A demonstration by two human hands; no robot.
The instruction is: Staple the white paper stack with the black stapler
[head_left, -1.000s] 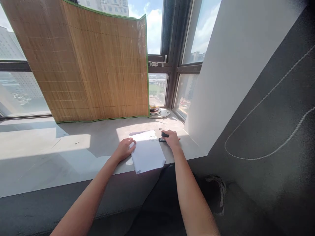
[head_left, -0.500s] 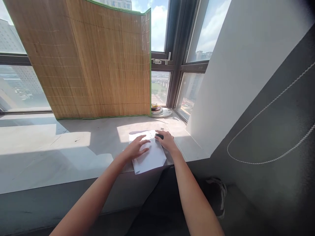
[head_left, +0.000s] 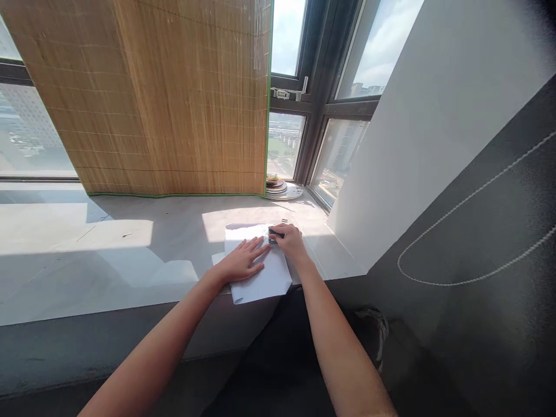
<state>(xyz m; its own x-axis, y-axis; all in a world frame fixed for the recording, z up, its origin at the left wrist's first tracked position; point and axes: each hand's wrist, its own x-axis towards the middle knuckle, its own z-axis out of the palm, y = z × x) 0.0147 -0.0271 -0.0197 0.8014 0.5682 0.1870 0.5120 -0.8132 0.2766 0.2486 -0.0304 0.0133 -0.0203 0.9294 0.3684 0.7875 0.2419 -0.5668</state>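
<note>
White paper (head_left: 263, 281) lies on the window sill near its front edge, with small dark marks near the top. My left hand (head_left: 243, 260) rests flat on the paper with its fingers spread. In my right hand (head_left: 290, 239) is a small dark object (head_left: 276, 233), gripped between thumb and fingers and pressed against the upper right part of the paper. Its exact kind is hard to make out. Just beyond my right hand a tiny dark item (head_left: 284, 220) lies on the sill.
A bamboo blind (head_left: 182, 116) with green edging hangs before the window. Stacked plates (head_left: 282, 190) stand in the sill's corner. A white wall (head_left: 382, 133) slopes down on the right, with a beaded cord (head_left: 443, 284) beside it. A small bit (head_left: 126, 235) lies on the left of the sill.
My left hand has flattened onto the paper with its fingers stretched. My right hand and the dark object have shifted slightly left on the paper. The camera view has tilted down a little.
</note>
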